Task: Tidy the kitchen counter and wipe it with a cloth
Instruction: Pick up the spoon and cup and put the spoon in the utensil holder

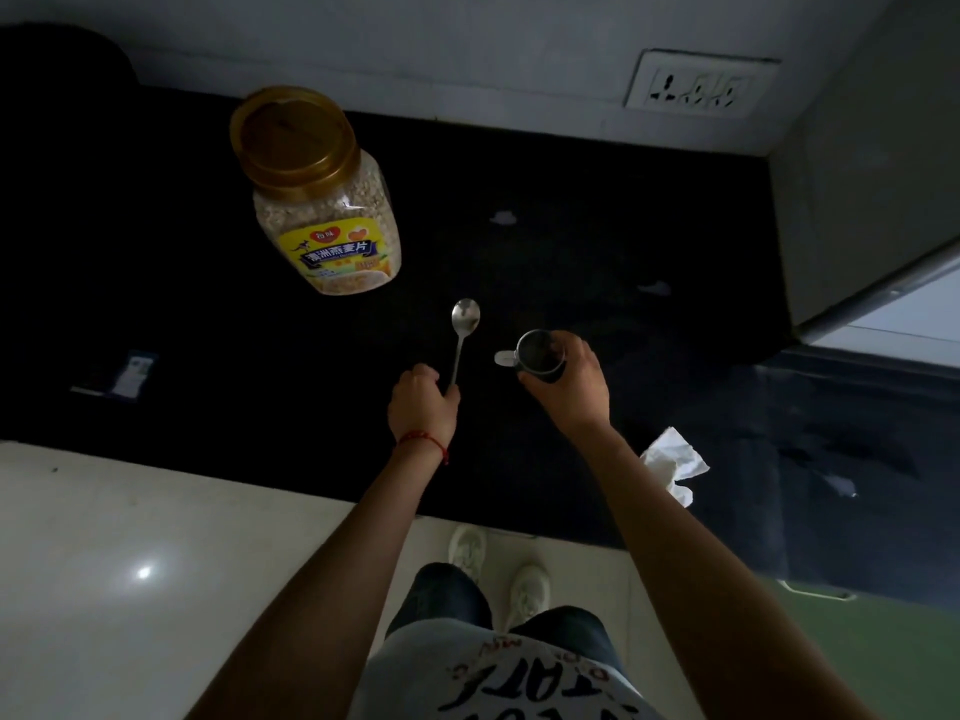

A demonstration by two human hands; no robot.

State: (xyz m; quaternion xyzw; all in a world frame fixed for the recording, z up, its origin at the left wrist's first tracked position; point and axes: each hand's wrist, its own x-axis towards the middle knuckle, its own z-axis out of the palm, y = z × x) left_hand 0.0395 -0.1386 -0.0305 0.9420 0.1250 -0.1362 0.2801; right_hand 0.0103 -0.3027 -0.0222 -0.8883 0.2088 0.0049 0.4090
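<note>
Holding a spoon (pixel 464 335) by its handle in the left hand's (pixel 422 405) grip, bowl pointing away; right hand (pixel 574 387) wrapped round a dark cup (pixel 540 356) over the black bench (pixel 597 241). Behind, oat jar (pixel 319 200) (yellow label, Chinese characters). Crumpled tissue (pixel 672 462) near the bench edge.

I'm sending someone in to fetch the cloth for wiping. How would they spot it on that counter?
Start at the dark counter and follow its front edge toward the right, just past the person's right forearm. There lies the crumpled white cloth, hanging slightly over the edge. It is the only large soft white thing there; the other pale bits on the counter are small flat scraps.
</note>
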